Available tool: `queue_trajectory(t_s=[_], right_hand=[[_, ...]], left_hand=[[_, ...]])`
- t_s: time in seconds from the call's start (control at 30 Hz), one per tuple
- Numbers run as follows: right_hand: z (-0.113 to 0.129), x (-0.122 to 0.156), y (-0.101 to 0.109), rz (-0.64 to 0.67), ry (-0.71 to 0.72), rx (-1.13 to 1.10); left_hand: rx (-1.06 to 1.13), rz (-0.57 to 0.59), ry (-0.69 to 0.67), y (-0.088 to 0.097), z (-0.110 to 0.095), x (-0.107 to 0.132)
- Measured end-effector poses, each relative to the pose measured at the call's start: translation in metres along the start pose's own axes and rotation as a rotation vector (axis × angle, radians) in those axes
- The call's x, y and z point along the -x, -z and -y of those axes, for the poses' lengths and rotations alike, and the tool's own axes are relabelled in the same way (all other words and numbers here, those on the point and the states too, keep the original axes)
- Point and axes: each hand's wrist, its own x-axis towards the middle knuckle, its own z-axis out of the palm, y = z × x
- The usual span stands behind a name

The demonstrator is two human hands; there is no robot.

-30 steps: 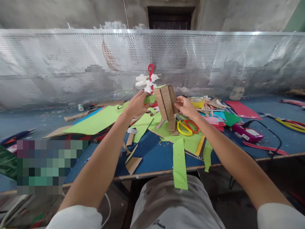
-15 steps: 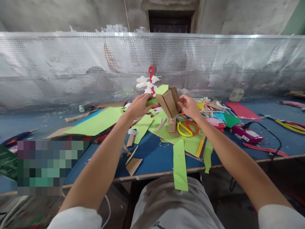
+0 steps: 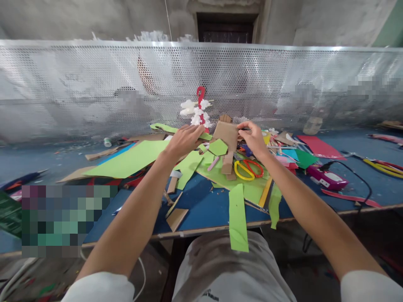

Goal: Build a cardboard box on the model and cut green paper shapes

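Pinching the upper edge of a folded brown cardboard piece [image 3: 227, 131] between thumb and fingers, a person's right hand [image 3: 254, 139] reached over a blue table [image 3: 204, 209] in the head camera's view. The cardboard stood near the table's middle, its faces flat and creased, with a smooth green paper hexagon [image 3: 218, 147] at its lower left. The left hand [image 3: 185, 140] stretched over a long, thin green paper strip [image 3: 162, 127]; its thumb was hidden, so whether it gripped the strip could not be told. Just behind rose a looped red upright [image 3: 200, 94] with ruffled white flowers [image 3: 198, 119]. Yellow and orange loop-handled scissors [image 3: 236, 171] lay in front of the cardboard, and a curling green band [image 3: 238, 209] overhung the table's edge. A perforated metal screen [image 3: 189, 63] gleamed across the back.
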Motion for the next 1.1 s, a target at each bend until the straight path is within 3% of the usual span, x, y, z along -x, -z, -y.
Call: queue_trajectory(t_s=[0.17,0.3,0.5,0.63,0.83,0.93,1.1], right_hand=[[-0.001,0.0,-0.007,-0.002,-0.228,-0.182],[0.004,0.002,-0.009,0.047,-0.293,-0.296],[-0.002,0.0,-0.001,-0.04,-0.218,-0.157],[-0.006,-0.004,0.006,-0.058,-0.117,-0.044],[0.004,0.0,0.005,-0.012,-0.008,0.051],[0.012,0.003,0.005,0.04,0.047,0.068],[0.013,0.004,0.002,0.052,0.041,0.133]], left_hand=[[-0.049,-0.062,-0.013,0.002,-0.007,-0.003],[-0.055,-0.057,0.015,0.003,-0.014,-0.005],[0.049,0.055,-0.077,-0.001,-0.012,-0.006],[0.147,0.141,-0.004,0.002,-0.015,-0.006],[0.121,0.27,0.037,0.002,-0.021,-0.005],[0.123,0.269,0.001,-0.002,-0.022,-0.005],[0.139,0.316,0.067,-0.005,-0.026,-0.006]])
